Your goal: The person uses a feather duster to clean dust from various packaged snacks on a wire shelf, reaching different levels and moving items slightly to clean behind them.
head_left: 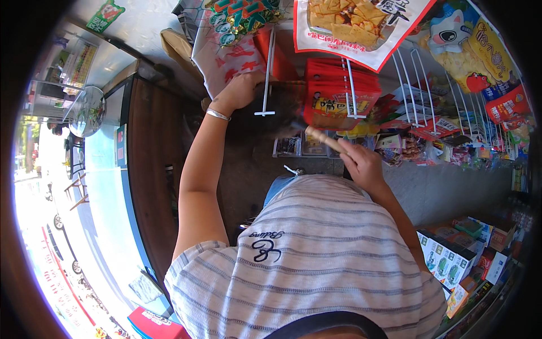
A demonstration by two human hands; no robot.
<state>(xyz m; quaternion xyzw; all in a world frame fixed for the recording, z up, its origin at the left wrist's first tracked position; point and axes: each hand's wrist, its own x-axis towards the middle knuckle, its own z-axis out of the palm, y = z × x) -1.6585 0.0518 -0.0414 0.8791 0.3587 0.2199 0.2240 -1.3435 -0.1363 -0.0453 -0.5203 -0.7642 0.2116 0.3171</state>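
My right hand (362, 163) is closed around the light wooden handle of a feather duster (326, 140). Its dark, fluffy head (271, 111), partly blurred, spreads left of the handle, below the hanging goods. My left hand (243, 90), with a silver bracelet at the wrist, is beside a white metal display hook (268, 84) and against a red and white package (241, 57); its fingertips are hidden, so what it grips cannot be told. A row of red snack packets (338, 93) hangs just right of the duster head.
A large white and red snack bag (360, 29) hangs in front at the top. More hooks (417, 97) with packets run along the right. Clear plastic bins (292, 144) stand below. Stacked boxes (449, 258) are at lower right, a dark wooden panel (148, 169) at left.
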